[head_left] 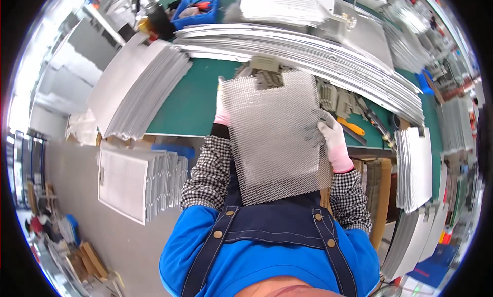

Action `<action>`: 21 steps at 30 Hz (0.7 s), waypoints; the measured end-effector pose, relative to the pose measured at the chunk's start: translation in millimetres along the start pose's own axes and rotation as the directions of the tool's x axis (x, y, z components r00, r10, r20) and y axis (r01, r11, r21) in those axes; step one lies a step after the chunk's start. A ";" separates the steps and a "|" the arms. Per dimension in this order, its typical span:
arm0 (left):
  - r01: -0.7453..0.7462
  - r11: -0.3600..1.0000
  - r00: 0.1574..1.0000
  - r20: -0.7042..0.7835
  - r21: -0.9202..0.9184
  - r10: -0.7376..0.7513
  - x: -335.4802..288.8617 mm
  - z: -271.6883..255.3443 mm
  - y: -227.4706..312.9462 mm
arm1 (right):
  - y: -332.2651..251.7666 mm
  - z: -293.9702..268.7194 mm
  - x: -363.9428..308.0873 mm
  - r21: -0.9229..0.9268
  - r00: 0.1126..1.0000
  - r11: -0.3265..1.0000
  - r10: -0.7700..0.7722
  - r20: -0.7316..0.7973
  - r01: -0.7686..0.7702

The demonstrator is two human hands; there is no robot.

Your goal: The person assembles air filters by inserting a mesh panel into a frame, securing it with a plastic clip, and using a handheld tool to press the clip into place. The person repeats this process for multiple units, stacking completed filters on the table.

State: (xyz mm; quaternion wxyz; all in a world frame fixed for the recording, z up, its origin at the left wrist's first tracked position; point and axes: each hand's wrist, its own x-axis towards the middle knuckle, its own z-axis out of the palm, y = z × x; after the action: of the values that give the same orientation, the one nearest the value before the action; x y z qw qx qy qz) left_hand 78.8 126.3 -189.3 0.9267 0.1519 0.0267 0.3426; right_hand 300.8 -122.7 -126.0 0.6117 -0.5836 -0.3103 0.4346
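Note:
A silver expanded-metal mesh panel (pixel 277 143), with a rectangular notch in its top edge, is held up in front of my chest. My left hand (pixel 222 109), in a white glove with a pink cuff, holds its left edge; most of those fingers are hidden behind the mesh. At the right edge, my gloved right hand (pixel 334 139) grips the sheet with its fingers curled at the side. Beyond the panel, small grey-green flat pieces (pixel 328 95) are heaped on the green table (pixel 174 109). A yellow-handled tool (pixel 351 126) lies just past my right hand.
A stack of thin metal panels (pixel 141 86) stands at the table's left, above framed panels (pixel 126 181) by its front. Long metal strips (pixel 308 53) cross the back near a blue bin (pixel 196 8). More stacked panels (pixel 415 168) stand at the right.

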 end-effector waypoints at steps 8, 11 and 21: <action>-0.017 0.999 1.000 0.004 0.040 0.017 -6.9 22.2 -2.0 | 3.3 -3.0 11.6 -0.164 0.996 0.983 0.080 -0.051 -0.087; -0.024 0.999 0.999 -0.026 0.040 0.025 -10.2 24.6 -3.6 | 8.7 -3.0 14.8 -0.138 0.993 0.987 0.069 -0.100 -0.083; -0.074 0.996 0.994 0.089 0.056 0.069 -6.8 14.1 2.7 | -0.6 0.0 16.6 -0.742 0.945 0.625 -0.326 0.037 0.245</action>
State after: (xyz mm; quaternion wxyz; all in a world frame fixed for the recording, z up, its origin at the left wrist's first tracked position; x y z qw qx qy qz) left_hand 74.1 120.2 -175.4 0.9092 0.1949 -0.0091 0.3678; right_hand 308.0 -107.8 -127.6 0.3998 -0.7445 -0.5162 0.1394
